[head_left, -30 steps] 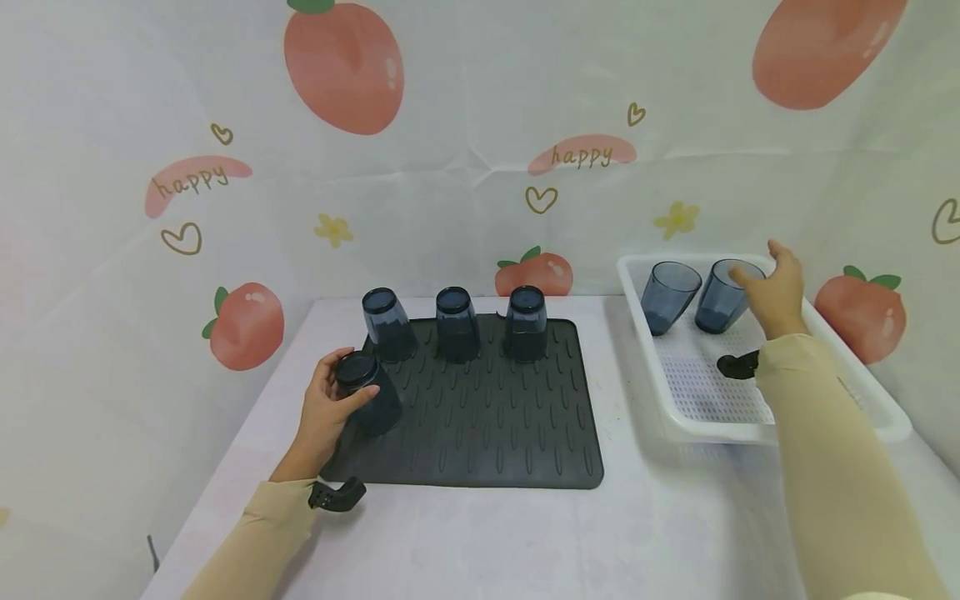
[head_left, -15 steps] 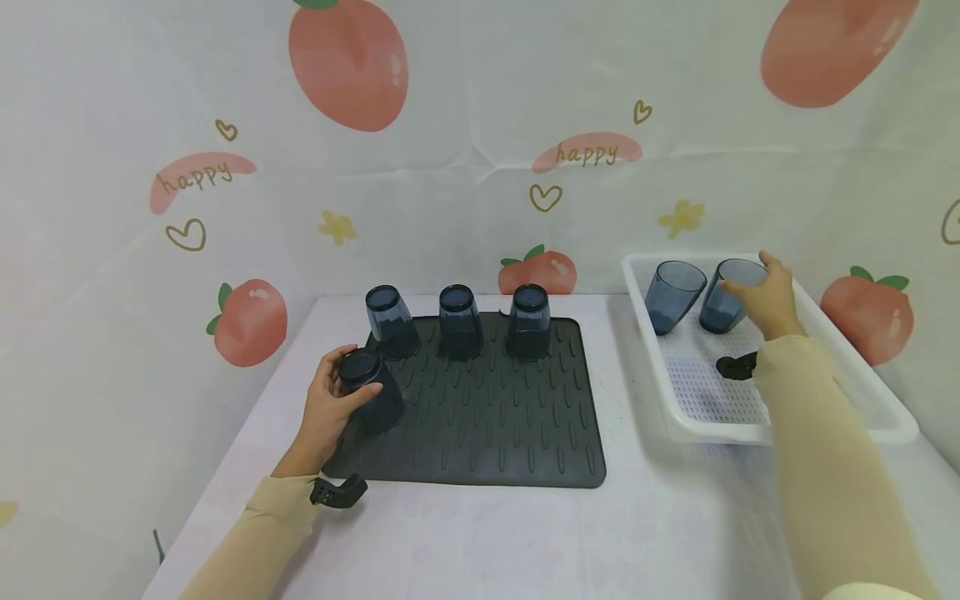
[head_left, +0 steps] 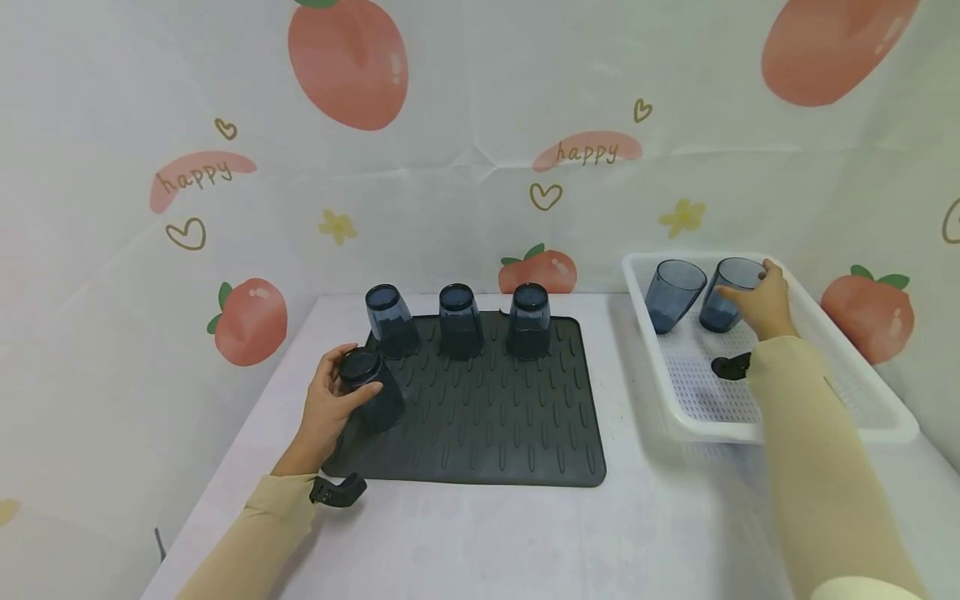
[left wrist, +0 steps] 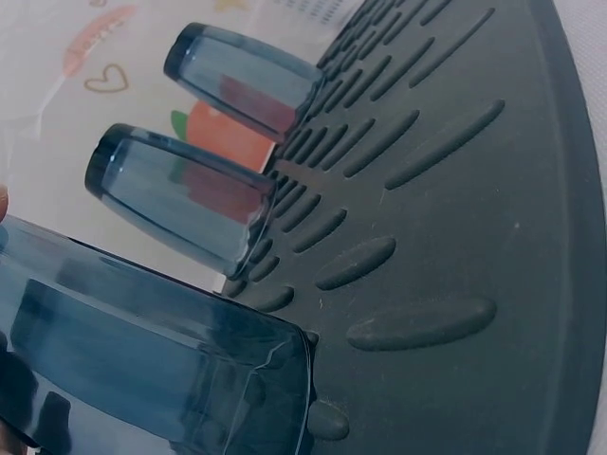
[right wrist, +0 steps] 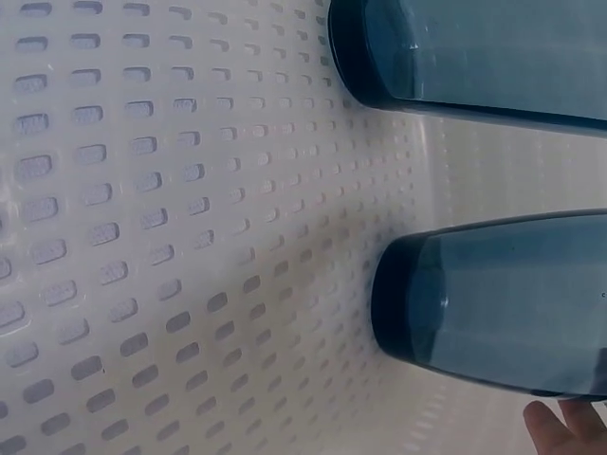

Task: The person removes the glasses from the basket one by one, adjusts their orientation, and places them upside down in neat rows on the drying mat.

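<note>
Blue-tinted inverted cup [head_left: 369,398] was gripped by left hand [head_left: 327,408] on ribbed mat [head_left: 510,433]; right hand [head_left: 759,302] fingers closed around basket cup [head_left: 726,293]—lift straight, clearing neighbour.

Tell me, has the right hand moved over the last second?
Yes. The right hand dropped toward the white basket and closed onto the right-hand cup.

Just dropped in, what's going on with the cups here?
The person's left hand grips an upturned blue plastic tumbler on the dark ribbed drying mat, in front of three more upturned tumblers. The right hand grasps the right one of two upright tumblers in the white perforated basket.
</note>
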